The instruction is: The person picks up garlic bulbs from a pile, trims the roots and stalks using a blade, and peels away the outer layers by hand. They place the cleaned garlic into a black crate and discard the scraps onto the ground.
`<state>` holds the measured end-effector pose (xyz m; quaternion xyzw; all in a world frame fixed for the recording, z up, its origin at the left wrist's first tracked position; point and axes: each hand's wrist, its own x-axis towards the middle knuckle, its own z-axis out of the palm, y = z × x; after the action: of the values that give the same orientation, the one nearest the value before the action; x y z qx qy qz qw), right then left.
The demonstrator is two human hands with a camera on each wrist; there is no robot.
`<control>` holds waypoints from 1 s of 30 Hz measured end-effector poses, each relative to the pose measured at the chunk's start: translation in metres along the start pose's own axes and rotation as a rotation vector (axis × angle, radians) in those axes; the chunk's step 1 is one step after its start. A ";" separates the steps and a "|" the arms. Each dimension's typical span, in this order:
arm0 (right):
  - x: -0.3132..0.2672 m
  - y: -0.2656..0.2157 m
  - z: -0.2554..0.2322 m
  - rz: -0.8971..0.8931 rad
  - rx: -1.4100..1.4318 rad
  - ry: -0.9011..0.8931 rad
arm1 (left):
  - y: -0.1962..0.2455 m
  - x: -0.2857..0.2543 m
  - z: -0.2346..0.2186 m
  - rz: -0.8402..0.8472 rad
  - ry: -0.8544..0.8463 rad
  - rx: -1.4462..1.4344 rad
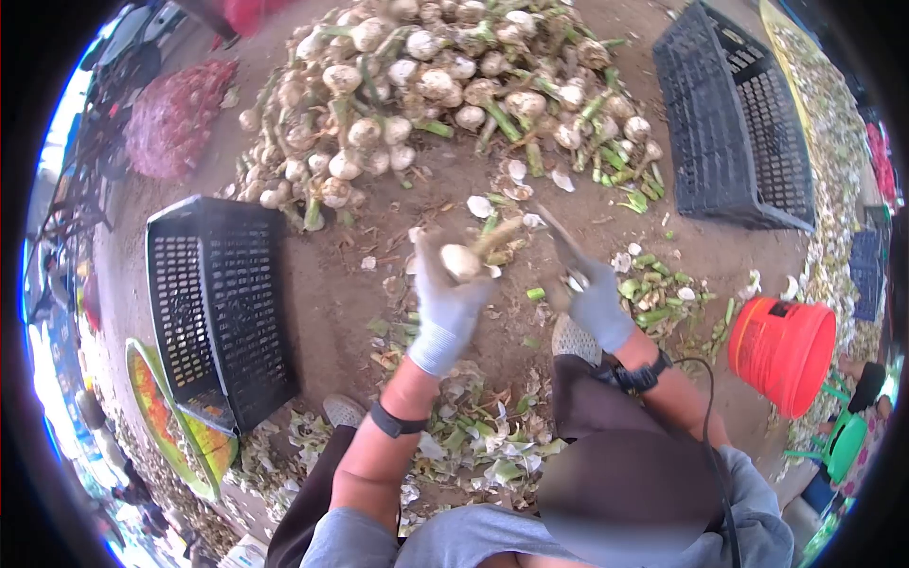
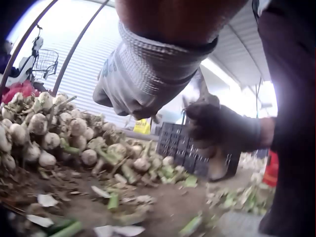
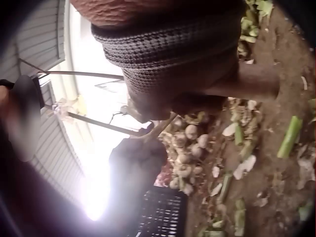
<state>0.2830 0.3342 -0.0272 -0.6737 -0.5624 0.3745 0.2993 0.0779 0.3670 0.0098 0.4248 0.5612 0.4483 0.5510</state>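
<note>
My gloved left hand [image 1: 443, 305] grips a whole garlic bulb [image 1: 460, 261], its stem [image 1: 500, 237] slanting up to the right. To the right, apart from the bulb, my gloved right hand [image 1: 599, 308] holds a long narrow tool [image 1: 561, 239] whose far end points up and left. Motion blurs the tool, and I cannot tell its exact kind. In the left wrist view its pale lower end [image 2: 217, 167] sticks out below the right fist. A large heap of garlic bulbs [image 1: 436, 85] with stems lies on the ground beyond both hands.
A black crate [image 1: 222, 312] stands at left, another crate [image 1: 729, 123] at upper right. An orange-red bucket [image 1: 781, 355] sits to the right. Cut stems [image 1: 653, 284] lie near the right hand; peeled skins [image 1: 483, 426] cover the ground between the feet. A red mesh sack [image 1: 175, 118] lies at upper left.
</note>
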 end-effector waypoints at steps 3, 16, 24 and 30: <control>0.003 0.036 0.009 -0.132 0.231 -0.064 | 0.021 -0.038 0.028 -0.057 -0.185 -0.783; 0.006 0.101 0.006 0.333 0.396 -0.010 | -0.041 0.160 -0.147 0.064 0.403 1.184; 0.005 0.076 0.003 0.285 0.436 -0.058 | -0.079 0.055 -0.087 0.449 -0.121 1.395; 0.001 0.061 0.004 0.222 0.368 -0.113 | -0.069 0.048 -0.062 0.010 -0.182 0.626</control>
<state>0.3126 0.3235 -0.0801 -0.6434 -0.4231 0.5386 0.3419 0.0156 0.3951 -0.0691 0.6148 0.6182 0.2168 0.4392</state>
